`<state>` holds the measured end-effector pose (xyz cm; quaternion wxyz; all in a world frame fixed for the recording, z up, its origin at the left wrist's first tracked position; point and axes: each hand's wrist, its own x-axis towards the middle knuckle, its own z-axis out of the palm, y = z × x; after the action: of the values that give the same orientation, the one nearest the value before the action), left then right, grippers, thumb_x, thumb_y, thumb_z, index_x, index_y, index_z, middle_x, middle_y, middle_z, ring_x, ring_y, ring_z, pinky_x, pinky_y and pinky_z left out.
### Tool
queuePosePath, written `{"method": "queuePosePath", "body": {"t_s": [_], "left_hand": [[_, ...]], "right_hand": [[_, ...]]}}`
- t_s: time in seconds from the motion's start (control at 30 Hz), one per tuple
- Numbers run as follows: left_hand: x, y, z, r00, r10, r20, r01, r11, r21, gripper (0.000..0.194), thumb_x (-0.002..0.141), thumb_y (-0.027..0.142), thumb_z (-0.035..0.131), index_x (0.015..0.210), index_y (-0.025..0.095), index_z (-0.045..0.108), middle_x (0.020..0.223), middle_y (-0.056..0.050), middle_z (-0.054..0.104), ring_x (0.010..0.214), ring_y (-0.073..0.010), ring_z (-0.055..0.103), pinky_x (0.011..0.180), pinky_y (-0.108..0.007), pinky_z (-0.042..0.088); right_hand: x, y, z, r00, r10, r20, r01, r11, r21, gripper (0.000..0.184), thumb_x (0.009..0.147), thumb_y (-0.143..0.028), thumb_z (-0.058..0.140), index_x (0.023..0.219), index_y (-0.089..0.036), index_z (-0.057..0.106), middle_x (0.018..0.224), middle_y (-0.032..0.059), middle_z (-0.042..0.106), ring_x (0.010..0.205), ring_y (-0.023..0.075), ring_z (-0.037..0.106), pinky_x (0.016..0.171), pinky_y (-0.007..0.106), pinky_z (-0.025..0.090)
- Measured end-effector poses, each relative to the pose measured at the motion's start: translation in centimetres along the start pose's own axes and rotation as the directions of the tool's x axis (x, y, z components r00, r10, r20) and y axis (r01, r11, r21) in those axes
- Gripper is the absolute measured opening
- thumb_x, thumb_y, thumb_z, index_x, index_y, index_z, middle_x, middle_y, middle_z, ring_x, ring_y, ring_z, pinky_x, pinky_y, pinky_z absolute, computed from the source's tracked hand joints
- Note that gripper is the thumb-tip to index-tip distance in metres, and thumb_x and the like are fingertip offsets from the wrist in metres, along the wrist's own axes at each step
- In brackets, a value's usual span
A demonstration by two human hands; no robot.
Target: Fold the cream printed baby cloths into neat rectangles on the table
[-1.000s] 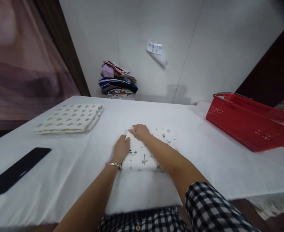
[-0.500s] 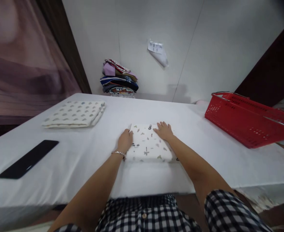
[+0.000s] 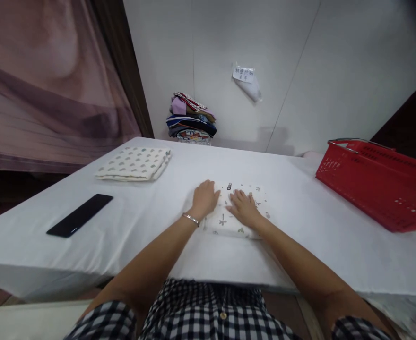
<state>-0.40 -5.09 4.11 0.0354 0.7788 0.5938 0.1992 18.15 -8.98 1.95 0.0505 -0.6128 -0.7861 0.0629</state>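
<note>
A folded white cloth with small printed figures (image 3: 229, 221) lies on the white table (image 3: 151, 222) in front of me. My left hand (image 3: 205, 200) rests flat on the cloth's left edge, fingers stretched out, a thin bracelet on the wrist. My right hand (image 3: 244, 208) lies flat on top of the cloth near its middle, fingers spread. Neither hand holds anything.
A second folded cloth with grey dots (image 3: 134, 163) lies at the far left. A black phone (image 3: 80, 221) lies near the left front edge. A red plastic basket (image 3: 378, 182) stands at the right. A stack of folded clothes (image 3: 191, 120) sits against the back wall.
My right hand has slid from the cloth's far right corner back to its middle. My left hand stays at the left edge. The camera view has shifted left.
</note>
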Motion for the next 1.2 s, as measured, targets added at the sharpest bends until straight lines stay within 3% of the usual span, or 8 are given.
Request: {"method": "queuePosePath", "body": {"t_s": [0.07, 0.2, 0.33, 0.5, 0.7, 0.97, 1.1, 1.2], "left_hand": [[-0.4, 1.0, 0.9, 0.992, 0.123, 0.040, -0.124, 0.992, 0.028, 0.048, 0.090, 0.044, 0.034, 0.127, 0.015, 0.045, 0.143, -0.012, 0.037, 0.133, -0.0266, 0.029, 0.109, -0.042, 0.023], [-0.4, 0.5, 3.0, 0.979, 0.069, 0.192, -0.084, 0.994, 0.073, 0.065, 0.088, 0.054, 0.029, 0.136, 0.011, 0.037, 0.149, -0.015, 0.025, 0.139, -0.0277, 0.015, 0.112, -0.045, 0.013], [0.0, -0.4, 3.8, 0.980, 0.072, 0.187, -0.093, 0.990, 0.107, 0.070, 0.087, 0.057, 0.024, 0.137, 0.010, 0.036, 0.149, -0.015, 0.024, 0.139, -0.0277, 0.014, 0.113, -0.044, 0.011], [-0.1, -0.1, 3.8, 0.975, 0.058, 0.213, -0.082, 0.991, 0.108, 0.071, 0.087, 0.058, 0.022, 0.139, 0.010, 0.032, 0.150, -0.014, 0.021, 0.140, -0.0262, 0.011, 0.113, -0.043, 0.009], [0.9, 0.5, 3.0, 0.958, 0.011, 0.286, -0.034, 0.996, 0.076, 0.072, 0.084, 0.061, 0.027, 0.136, 0.012, 0.036, 0.150, -0.014, 0.022, 0.139, -0.0275, 0.013, 0.112, -0.045, 0.012], [2.7, -0.6, 3.9, 0.970, 0.018, 0.244, -0.024, 0.999, 0.022, 0.074, 0.083, 0.064, 0.024, 0.140, 0.017, 0.031, 0.152, -0.010, 0.017, 0.140, -0.0281, 0.009, 0.110, -0.056, 0.005], [3.0, -0.9, 4.1, 0.969, 0.028, 0.246, -0.030, 1.000, 0.003, 0.073, 0.082, 0.064, 0.027, 0.139, 0.019, 0.031, 0.152, -0.010, 0.017, 0.140, -0.0281, 0.008, 0.110, -0.056, 0.004], [3.6, -0.7, 2.9, 0.950, 0.007, 0.314, 0.014, 0.998, -0.065, 0.072, 0.082, 0.065, 0.025, 0.139, 0.023, 0.032, 0.152, -0.008, 0.017, 0.140, -0.0273, 0.008, 0.109, -0.057, 0.006]], "right_hand": [[0.0, -0.4, 0.7, 1.000, 0.006, 0.000, -0.006, 1.000, 0.002, 0.064, 0.091, -0.060, 0.020, 0.142, -0.023, 0.029, 0.152, 0.0081, 0.014, 0.140, 0.0252, 0.007, 0.108, 0.052, 0.007], [0.2, -0.3, 0.9, 1.000, 0.006, 0.024, -0.007, 1.000, 0.025, 0.062, 0.092, -0.058, 0.018, 0.142, -0.025, 0.029, 0.152, 0.0066, 0.015, 0.140, 0.0237, 0.009, 0.109, 0.049, 0.008], [0.6, 1.7, -0.3, 0.997, 0.076, -0.008, -0.076, 0.997, -0.028, 0.064, 0.091, -0.060, 0.020, 0.144, -0.024, 0.026, 0.153, 0.0068, 0.010, 0.140, 0.0242, 0.004, 0.109, 0.048, 0.004], [1.2, 4.9, -0.6, 0.956, 0.292, 0.030, -0.290, 0.955, -0.057, 0.065, 0.091, -0.058, 0.019, 0.144, -0.020, 0.023, 0.153, 0.0089, 0.008, 0.140, 0.0254, 0.003, 0.108, 0.052, 0.007], [1.4, 5.4, 0.2, 0.958, 0.287, 0.019, -0.285, 0.956, -0.067, 0.066, 0.091, -0.059, 0.018, 0.145, -0.021, 0.021, 0.153, 0.0088, 0.007, 0.140, 0.0251, 0.003, 0.108, 0.052, 0.008], [1.3, 5.4, 0.3, 0.964, 0.266, 0.010, -0.265, 0.963, -0.054, 0.065, 0.090, -0.060, 0.017, 0.144, -0.022, 0.023, 0.153, 0.0076, 0.009, 0.139, 0.0253, 0.005, 0.107, 0.054, 0.012], [1.3, 5.3, -0.4, 0.961, 0.275, 0.038, -0.274, 0.961, -0.035, 0.063, 0.091, -0.058, 0.019, 0.143, -0.022, 0.025, 0.153, 0.0081, 0.010, 0.139, 0.0257, 0.006, 0.107, 0.054, 0.013], [0.7, 4.7, -1.5, 0.964, 0.266, 0.029, -0.265, 0.964, -0.020, 0.058, 0.092, -0.054, 0.018, 0.139, -0.023, 0.032, 0.150, 0.0091, 0.019, 0.137, 0.0261, 0.013, 0.105, 0.056, 0.015]]}}
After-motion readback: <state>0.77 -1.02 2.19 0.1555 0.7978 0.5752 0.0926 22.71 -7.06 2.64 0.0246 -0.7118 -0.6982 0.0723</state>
